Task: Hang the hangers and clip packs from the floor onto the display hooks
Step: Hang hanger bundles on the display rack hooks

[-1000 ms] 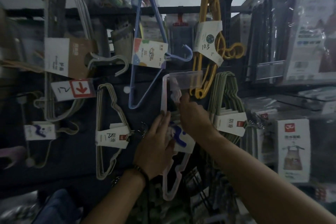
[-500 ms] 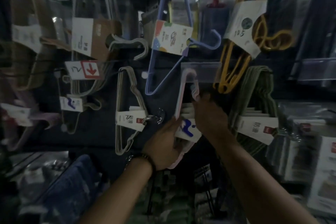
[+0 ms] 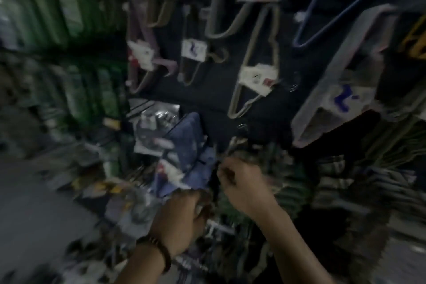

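Display wall (image 3: 207,92) blurred; left hand (image 3: 182,217), right hand (image 3: 242,183) contents unclear

Both bare forearms reach forward and down, close together. The left hand (image 3: 182,212), with a dark beaded bracelet (image 3: 159,251) at its wrist, curls its fingers under. The right hand (image 3: 244,183) is curled too, knuckles up. Blur hides whether either grips anything.

Blurred left hand (image 3: 182,217), right hand (image 3: 242,183) below hangers (image 3: 252,71)
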A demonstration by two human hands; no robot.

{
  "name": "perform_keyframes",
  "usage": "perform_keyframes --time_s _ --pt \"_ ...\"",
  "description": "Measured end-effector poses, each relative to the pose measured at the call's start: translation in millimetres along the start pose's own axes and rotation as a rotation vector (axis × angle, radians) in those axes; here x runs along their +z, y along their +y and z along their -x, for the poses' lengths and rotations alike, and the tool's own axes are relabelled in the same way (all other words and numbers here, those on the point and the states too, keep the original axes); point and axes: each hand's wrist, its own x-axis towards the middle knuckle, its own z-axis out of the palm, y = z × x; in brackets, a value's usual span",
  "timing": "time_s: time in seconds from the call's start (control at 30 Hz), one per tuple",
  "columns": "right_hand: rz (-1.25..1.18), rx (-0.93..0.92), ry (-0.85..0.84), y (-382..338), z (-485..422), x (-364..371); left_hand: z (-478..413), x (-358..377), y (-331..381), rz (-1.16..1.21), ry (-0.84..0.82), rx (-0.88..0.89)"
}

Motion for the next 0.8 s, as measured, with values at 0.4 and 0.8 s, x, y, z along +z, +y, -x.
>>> perform_keyframes --time_s 0.4,0.8 --pt "-0.045 0.015 -0.950 -156 112 335 333 22 -299 0.218 -0.113 -0.729" --pt "0.040 0.067 -1.187 -189 20 528 311 17 -466 0.373 -0.174 -0.998"
